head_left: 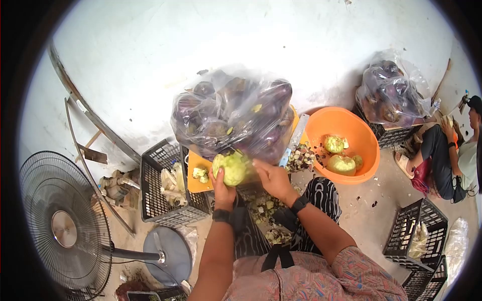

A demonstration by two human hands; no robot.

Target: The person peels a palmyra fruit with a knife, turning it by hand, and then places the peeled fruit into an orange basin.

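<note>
My left hand [224,189] grips a peeled, pale green eggplant [234,168], its surface a little blurred. Close to the eggplant's right side, my right hand [273,179] has its fingers curled; whatever they hold is hidden or too small to name. Just beyond both hands, a clear plastic bag [236,113] full of dark purple eggplants rests on a yellow-orange surface [198,163]. On that surface, left of my left hand, lies a small pale green piece [200,174]. A flat blade-like tool [299,129] leans between the bag and the orange basin [369,135], which holds several peeled eggplants [341,164].
Peel scraps [301,156] litter the floor. A black crate [158,213] stands left, beside a floor fan [65,228]. To the right are another bag of eggplants [394,95], a black crate [394,243] and a seated person [447,158].
</note>
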